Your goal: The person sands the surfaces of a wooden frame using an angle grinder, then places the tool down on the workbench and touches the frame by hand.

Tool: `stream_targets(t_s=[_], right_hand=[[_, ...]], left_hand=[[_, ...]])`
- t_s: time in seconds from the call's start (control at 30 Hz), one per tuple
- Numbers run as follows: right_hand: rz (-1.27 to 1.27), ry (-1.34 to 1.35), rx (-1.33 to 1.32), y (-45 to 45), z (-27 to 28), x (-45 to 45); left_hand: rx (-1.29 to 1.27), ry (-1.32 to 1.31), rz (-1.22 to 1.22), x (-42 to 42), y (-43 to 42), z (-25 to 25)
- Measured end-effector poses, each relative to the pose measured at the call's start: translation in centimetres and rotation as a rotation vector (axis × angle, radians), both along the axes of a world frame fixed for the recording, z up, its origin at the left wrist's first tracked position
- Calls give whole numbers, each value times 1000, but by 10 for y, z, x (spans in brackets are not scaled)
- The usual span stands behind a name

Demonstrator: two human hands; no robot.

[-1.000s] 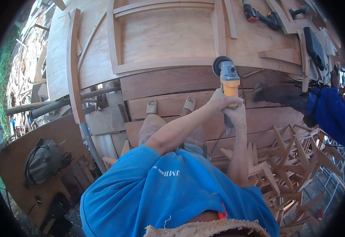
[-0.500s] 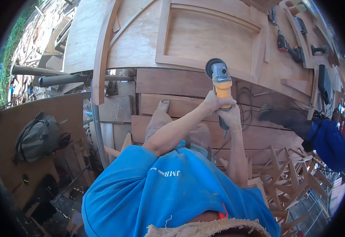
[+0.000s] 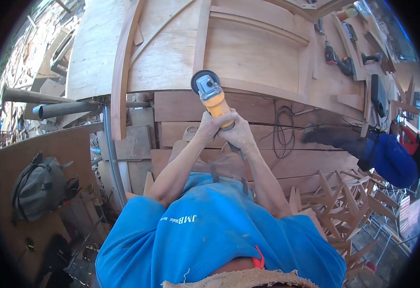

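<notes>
Grinder (image 3: 214, 101) held out before torso, at near edge of bench (image 3: 166, 67); body slants up-left, disc (image 3: 197, 78) at upper end, close to corner of wooden frame (image 3: 260, 90) lying on bench; whether disc touches wood, cannot tell

Left hand (image 3: 211, 126) curled round grinder's yellow body; right hand (image 3: 239, 132) wrapped round rear end, against left; neither spread

Cable (image 3: 293, 132) looped on floor planks (image 3: 320, 163), right of hands; drill (image 3: 331, 54) on bench, farther right; backpack (image 3: 39, 187) at far left
</notes>
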State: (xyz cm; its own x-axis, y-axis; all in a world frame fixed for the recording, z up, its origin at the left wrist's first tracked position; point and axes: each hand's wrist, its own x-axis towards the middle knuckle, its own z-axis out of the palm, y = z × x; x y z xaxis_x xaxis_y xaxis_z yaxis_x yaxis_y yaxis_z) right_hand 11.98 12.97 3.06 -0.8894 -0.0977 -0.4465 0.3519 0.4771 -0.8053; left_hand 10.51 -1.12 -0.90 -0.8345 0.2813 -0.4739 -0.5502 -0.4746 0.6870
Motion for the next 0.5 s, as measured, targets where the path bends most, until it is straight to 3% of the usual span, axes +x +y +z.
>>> stream_targets(t_s=[0.23,0.27,0.5], right_hand=[[-147,-17,27,86,4,24],[-176,-15,12,105,2,31],[-297,50,-24,223,-5,73]], left_hand=[[-203,16,-256,-4,88,9],[-86,-24,-211,1,108,16],[-46,53,-349,25,233,9]])
